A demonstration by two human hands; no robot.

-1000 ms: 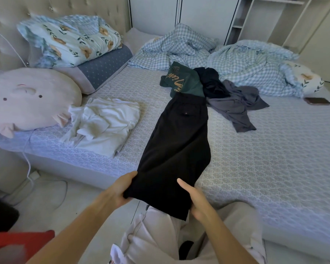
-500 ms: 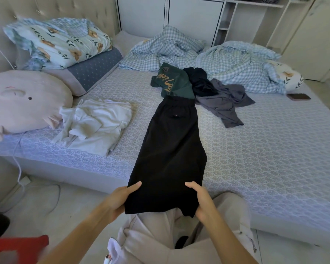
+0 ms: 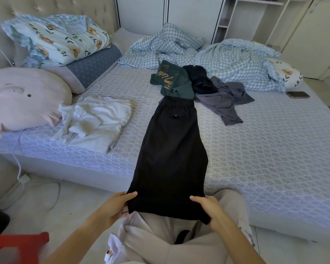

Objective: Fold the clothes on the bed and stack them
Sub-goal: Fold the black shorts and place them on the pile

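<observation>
- Head view: my left hand (image 3: 113,207) pinches the near left corner of the black shorts (image 3: 171,155), thumb on top of the cloth, the other fingers tucked beneath.
- My right hand (image 3: 208,208) pinches the near right corner the same way, thumb lying over the hem.
- The black shorts stretch from my hands at 6 o'clock straight up toward 12 o'clock, lying flat on the bed (image 3: 265,149), hem end hanging past the mattress edge over my lap, waistband at the far end.
- The waistband touches a green shirt (image 3: 172,80) with orange lettering, crumpled just beyond it at 12 o'clock.
- Beside the green shirt, toward 1 o'clock, a dark navy garment (image 3: 198,77) lies bunched, and a grey garment (image 3: 225,100) sprawls against it.
- At 10 o'clock of the shorts, a white garment (image 3: 93,122) sits loosely folded on the bed, apart from the shorts.
- A pink pig cushion (image 3: 21,100) rests at 9 o'clock, touching the white garment's edge.
- A floral pillow (image 3: 59,39) lies on a grey pillow (image 3: 90,67) at 11 o'clock.
- A rumpled checked duvet (image 3: 227,61) fills the far side of the bed.
- A phone (image 3: 298,94) lies at 2 o'clock on the bed, well apart from the clothes.
</observation>
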